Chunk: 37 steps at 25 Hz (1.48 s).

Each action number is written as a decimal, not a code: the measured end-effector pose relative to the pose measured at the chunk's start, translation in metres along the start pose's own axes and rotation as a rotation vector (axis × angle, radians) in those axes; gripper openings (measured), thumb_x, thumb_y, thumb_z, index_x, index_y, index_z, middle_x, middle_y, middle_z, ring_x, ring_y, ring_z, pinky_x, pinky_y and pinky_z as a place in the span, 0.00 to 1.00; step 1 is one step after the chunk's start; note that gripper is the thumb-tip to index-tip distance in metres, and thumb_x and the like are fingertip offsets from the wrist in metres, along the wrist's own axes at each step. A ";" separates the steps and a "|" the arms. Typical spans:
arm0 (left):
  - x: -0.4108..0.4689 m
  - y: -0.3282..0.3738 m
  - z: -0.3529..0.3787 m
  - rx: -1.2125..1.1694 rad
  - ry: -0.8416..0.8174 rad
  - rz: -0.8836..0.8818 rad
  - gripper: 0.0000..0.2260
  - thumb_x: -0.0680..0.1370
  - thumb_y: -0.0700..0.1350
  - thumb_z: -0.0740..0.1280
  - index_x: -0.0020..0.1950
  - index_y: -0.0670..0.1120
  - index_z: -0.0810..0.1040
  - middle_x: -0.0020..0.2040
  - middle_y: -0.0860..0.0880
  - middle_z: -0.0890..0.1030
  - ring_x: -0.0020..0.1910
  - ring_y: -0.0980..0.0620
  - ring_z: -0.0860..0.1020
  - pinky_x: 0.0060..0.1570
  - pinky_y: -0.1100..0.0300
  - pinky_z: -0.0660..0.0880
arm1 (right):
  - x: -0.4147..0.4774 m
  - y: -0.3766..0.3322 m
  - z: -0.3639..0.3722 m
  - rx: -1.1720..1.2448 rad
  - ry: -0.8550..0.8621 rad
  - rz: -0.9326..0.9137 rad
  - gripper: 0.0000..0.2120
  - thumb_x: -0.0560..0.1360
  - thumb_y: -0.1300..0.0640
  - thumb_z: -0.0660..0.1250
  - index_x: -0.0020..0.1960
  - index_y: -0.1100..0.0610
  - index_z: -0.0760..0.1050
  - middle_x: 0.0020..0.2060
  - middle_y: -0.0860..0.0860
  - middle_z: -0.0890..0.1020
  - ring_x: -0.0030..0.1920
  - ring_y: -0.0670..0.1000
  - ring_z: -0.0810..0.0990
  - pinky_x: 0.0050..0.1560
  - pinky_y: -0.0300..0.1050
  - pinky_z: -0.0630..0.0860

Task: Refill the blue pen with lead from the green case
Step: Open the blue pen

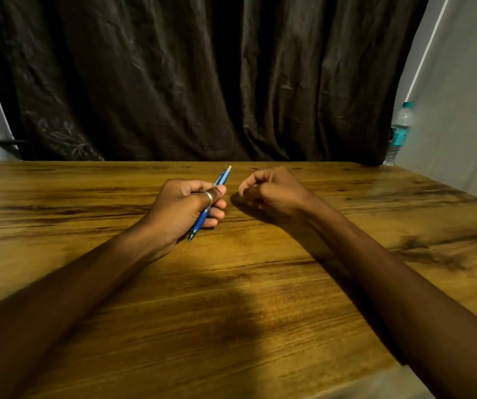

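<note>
My left hand [185, 207] grips the blue pen [222, 178] around its middle, a ring on the thumb. The pen slants, its pale cap end up and away from me and its dark tip down near the table. My right hand [271, 191] rests on the wooden table [231, 283] just right of the pen, with its fingers curled inward. Whether anything lies inside those curled fingers is hidden. No green case shows anywhere in view.
A dark curtain [202, 82] hangs behind the table's far edge. A clear water bottle [399, 131] with a teal cap stands at the far right corner beside a pale wall [461, 110].
</note>
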<state>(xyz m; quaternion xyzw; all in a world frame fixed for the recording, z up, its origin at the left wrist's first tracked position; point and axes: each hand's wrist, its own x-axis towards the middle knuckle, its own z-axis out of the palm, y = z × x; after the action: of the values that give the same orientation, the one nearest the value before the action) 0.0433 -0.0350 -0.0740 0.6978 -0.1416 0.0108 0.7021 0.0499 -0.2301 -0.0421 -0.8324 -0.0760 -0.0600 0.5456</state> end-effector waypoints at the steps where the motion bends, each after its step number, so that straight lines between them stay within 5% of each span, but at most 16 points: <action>1: 0.000 0.000 0.000 -0.001 0.005 0.002 0.06 0.79 0.46 0.72 0.53 0.46 0.86 0.42 0.47 0.88 0.37 0.54 0.86 0.34 0.63 0.81 | -0.004 0.002 0.001 0.005 -0.014 0.009 0.06 0.72 0.71 0.65 0.46 0.71 0.80 0.34 0.63 0.78 0.32 0.57 0.73 0.30 0.43 0.67; 12: -0.001 0.001 0.003 0.030 0.004 -0.015 0.06 0.79 0.45 0.72 0.54 0.45 0.85 0.42 0.46 0.89 0.37 0.54 0.86 0.34 0.63 0.82 | -0.004 0.004 -0.004 -0.344 -0.085 -0.047 0.04 0.70 0.64 0.73 0.45 0.61 0.84 0.38 0.59 0.86 0.33 0.48 0.81 0.31 0.42 0.75; 17: -0.002 0.003 0.002 0.003 -0.025 -0.003 0.07 0.79 0.45 0.72 0.54 0.44 0.85 0.41 0.47 0.88 0.36 0.54 0.85 0.32 0.63 0.81 | 0.001 -0.013 -0.008 -0.059 0.047 -0.092 0.07 0.76 0.65 0.69 0.51 0.68 0.81 0.37 0.55 0.82 0.32 0.45 0.78 0.33 0.38 0.73; 21: -0.003 0.003 0.002 0.000 -0.030 -0.009 0.07 0.79 0.45 0.72 0.54 0.44 0.85 0.40 0.47 0.87 0.35 0.55 0.83 0.31 0.64 0.80 | 0.000 -0.027 -0.007 0.295 -0.010 -0.102 0.11 0.78 0.64 0.68 0.56 0.70 0.79 0.41 0.57 0.82 0.36 0.46 0.79 0.35 0.37 0.74; 37: -0.005 0.007 0.008 0.032 -0.001 0.041 0.07 0.81 0.44 0.68 0.52 0.42 0.84 0.35 0.51 0.83 0.28 0.58 0.77 0.25 0.65 0.75 | 0.001 -0.025 -0.006 0.226 -0.082 -0.105 0.05 0.77 0.67 0.67 0.50 0.66 0.81 0.38 0.56 0.82 0.35 0.46 0.79 0.35 0.36 0.75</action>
<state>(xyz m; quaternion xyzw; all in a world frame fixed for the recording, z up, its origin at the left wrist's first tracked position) 0.0352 -0.0414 -0.0684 0.7060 -0.1563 0.0270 0.6902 0.0456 -0.2262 -0.0173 -0.7622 -0.1480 -0.0453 0.6285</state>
